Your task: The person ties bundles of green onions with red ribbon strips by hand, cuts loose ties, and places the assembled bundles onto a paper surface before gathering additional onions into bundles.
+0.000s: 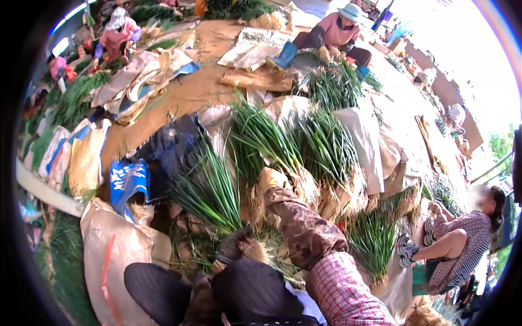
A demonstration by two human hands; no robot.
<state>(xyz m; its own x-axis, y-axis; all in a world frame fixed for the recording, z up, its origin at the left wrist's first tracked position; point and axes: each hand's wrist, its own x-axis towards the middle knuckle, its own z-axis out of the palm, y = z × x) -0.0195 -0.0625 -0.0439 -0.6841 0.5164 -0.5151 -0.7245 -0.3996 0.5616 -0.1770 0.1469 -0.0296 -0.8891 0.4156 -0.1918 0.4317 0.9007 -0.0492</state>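
My left hand point(232, 247), in a dark grey glove, is closed around the root end of a bunch of spring onions point(209, 187). Its long green leaves fan up and to the left, and the pale roots show beside the glove. My right arm, in a brown sleeve cover, stretches forward. My right hand point(273, 178), in a yellowish glove, rests at the lower stalks of another bunch of spring onions point(266, 136) on the pile. Its fingers are mostly hidden, so I cannot tell how they are set. A further bunch of spring onions point(329, 144) lies just to the right.
Sacks point(117, 255) and a blue printed bag point(129, 182) lie at the left. A person point(462, 244) sits at the right near more spring onions point(372, 239). Two people point(337, 32) point(117, 38) work farther back among sacks and greens.
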